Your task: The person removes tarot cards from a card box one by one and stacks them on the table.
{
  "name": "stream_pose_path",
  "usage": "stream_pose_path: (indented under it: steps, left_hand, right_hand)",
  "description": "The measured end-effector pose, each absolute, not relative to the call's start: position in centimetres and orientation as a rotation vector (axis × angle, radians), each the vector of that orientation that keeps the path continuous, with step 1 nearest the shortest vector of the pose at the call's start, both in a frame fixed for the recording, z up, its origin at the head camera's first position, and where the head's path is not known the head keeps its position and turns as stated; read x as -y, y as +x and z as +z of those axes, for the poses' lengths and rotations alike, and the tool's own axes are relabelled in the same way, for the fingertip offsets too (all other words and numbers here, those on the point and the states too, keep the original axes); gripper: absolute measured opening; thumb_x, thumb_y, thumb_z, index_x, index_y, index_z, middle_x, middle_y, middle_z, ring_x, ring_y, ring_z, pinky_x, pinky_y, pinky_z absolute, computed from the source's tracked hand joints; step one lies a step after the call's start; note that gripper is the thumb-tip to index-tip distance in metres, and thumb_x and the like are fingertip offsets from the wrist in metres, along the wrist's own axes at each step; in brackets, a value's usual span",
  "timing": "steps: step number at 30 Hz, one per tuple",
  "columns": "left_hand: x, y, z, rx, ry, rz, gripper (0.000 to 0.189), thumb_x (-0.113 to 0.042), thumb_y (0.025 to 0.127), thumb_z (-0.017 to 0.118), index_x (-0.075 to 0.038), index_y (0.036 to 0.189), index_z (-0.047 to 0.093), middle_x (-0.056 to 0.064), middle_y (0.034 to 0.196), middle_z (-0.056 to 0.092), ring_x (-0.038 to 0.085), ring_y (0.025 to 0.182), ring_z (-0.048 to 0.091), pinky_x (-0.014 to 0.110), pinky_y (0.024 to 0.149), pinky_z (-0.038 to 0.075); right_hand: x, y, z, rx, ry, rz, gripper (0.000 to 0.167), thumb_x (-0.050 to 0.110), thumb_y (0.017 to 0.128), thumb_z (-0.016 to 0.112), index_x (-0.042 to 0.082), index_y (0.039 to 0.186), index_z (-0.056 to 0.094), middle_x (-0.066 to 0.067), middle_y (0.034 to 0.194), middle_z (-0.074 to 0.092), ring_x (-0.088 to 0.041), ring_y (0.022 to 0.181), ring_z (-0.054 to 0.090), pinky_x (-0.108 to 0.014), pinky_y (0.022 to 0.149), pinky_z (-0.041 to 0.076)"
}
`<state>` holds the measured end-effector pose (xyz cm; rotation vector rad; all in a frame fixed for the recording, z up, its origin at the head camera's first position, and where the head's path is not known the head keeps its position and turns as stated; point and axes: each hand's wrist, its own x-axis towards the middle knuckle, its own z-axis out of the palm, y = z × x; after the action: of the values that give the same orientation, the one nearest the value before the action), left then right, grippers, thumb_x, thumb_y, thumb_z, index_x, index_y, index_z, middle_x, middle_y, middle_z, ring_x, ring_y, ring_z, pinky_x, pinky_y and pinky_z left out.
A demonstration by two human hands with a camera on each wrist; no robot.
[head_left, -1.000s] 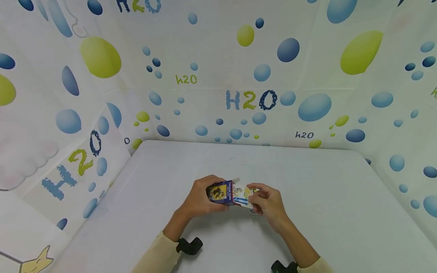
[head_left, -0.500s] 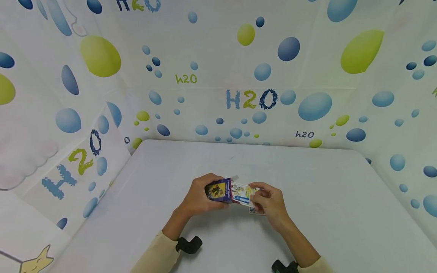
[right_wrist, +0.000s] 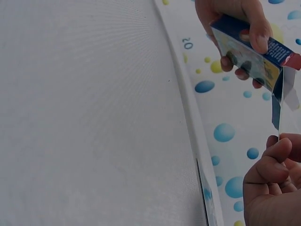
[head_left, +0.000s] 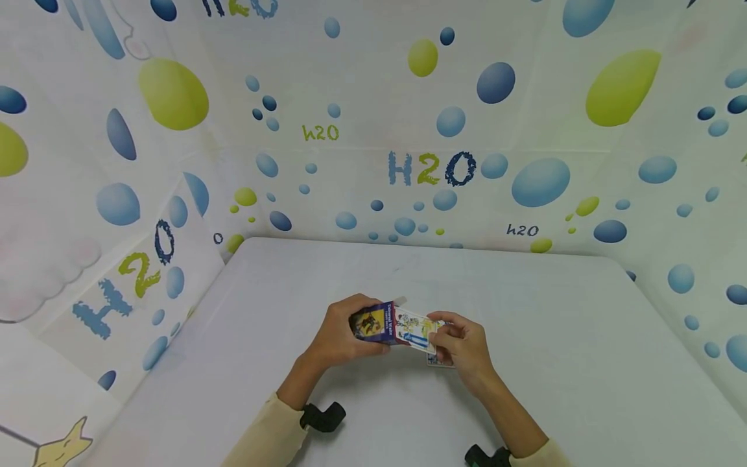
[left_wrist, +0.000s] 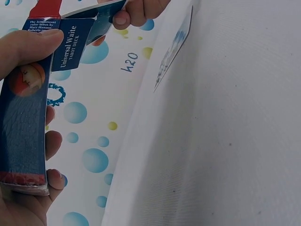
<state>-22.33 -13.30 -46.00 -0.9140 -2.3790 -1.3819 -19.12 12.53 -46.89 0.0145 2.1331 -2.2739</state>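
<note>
My left hand (head_left: 341,334) grips a dark blue tarot card box (head_left: 371,324), thumb on one face and fingers wrapped round the other side. Its side flap (left_wrist: 70,44) reads "Universal Waite Tarot Deck", and a red tab (left_wrist: 47,8) stands up beside it. From the box's opened end sticks a white card (head_left: 413,329) with a colourful picture. Thumb and fingers of my right hand (head_left: 467,353) pinch the outer end of this card. Another picture card (left_wrist: 175,47) lies on the table below the right hand, which partly covers it in the head view.
The white table (head_left: 373,415) spreads out beneath both hands. Behind it and at the sides hang white sheets (head_left: 373,130) printed with bubbles and "H2O". A dark wrist device (head_left: 323,417) sits at the left sleeve, another (head_left: 487,456) at the right.
The right hand has edged slightly right, and a little more of the pinched card shows outside the box. The left hand and box have risen slightly in the head view.
</note>
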Motion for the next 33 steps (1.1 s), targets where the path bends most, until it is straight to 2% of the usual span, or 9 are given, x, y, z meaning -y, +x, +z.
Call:
stream_pose_path:
  steps: [26,33]
  left_hand:
    - [13.27,-22.37,-46.3,2.421,-0.801,-1.362,0.073,-0.032,0.064,0.096,-0.018,0.129,0.065,-0.008,0.117,0.067,0.012,0.101,0.059,0.033,0.086,0.051]
    - [13.1,-22.22,-46.34,2.418,-0.775,-1.358,0.071,-0.026,0.065,0.096,-0.019,0.128,0.065,-0.008,0.117,0.067,0.013,0.101,0.059,0.034,0.088,0.052]
  right_hand:
    - [-12.56,-19.14,-47.13,-2.113,0.038,-2.341,0.035,-0.005,0.085,0.068,0.001,0.119,0.065,-0.007,0.07,0.057,-0.015,0.053,0.049,-0.022,0.047,0.04]
    - [-12.52,-19.08,-46.99,-2.111,0.073,-2.344,0.035,-0.006,0.084,0.068,0.0,0.118,0.064,-0.007,0.07,0.057,-0.014,0.052,0.05,-0.022,0.047,0.042]
